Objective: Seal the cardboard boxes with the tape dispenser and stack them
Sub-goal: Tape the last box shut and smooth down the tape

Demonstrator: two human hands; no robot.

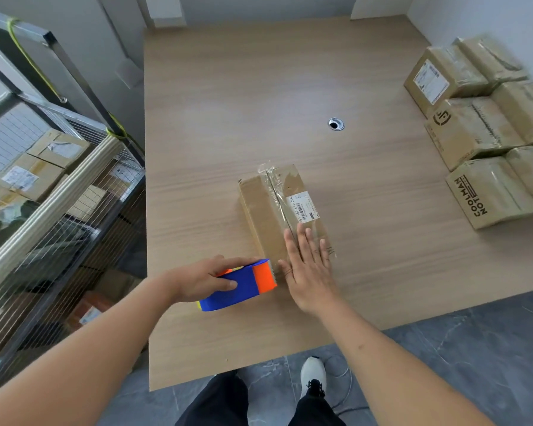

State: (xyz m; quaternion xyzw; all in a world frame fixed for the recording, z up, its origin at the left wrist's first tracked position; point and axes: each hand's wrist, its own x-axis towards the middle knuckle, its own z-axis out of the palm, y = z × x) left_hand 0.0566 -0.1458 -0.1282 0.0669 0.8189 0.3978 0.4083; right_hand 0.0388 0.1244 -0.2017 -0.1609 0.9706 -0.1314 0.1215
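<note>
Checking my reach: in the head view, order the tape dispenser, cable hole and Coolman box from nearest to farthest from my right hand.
From the right hand:
1. Tape dispenser, just left, gripped by the left hand.
2. Cable hole, ahead at mid-table.
3. Coolman box, far right.

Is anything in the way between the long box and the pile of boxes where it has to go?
Nothing visible. The long brown cardboard box lies mid-table under the flat right hand. Between it and the stacked taped boxes at the right edge is only bare wooden table. The small round cable hole is flush and farther back.
</note>
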